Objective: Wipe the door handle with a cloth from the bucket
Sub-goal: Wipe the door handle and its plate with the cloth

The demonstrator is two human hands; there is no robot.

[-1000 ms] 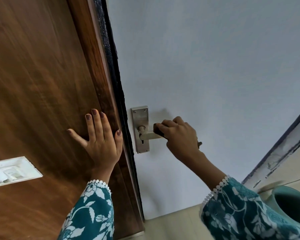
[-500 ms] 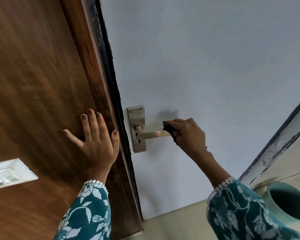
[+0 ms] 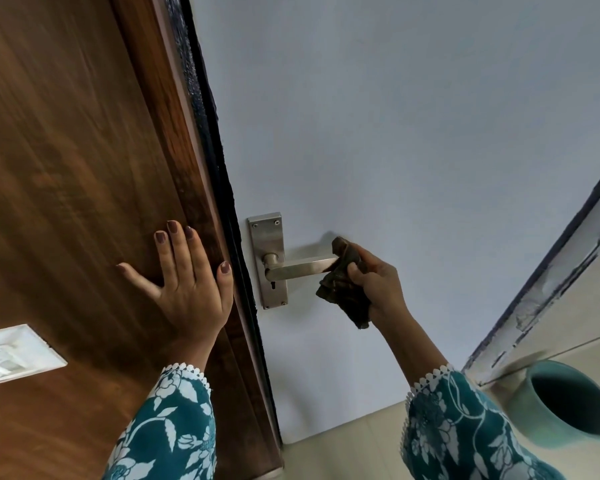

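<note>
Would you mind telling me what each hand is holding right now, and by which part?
The right hand grips the dark cloth bunched around its middle, at the lever's free end. The left hand holds nothing; it lies flat on the wooden door.

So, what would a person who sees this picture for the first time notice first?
Probably the right hand near the middle, pressing a dark cloth on the free end of the metal door handle on the pale door. Next, the left hand lies flat, fingers spread, on the brown wood panel at left. A teal bucket stands at the lower right.
</note>
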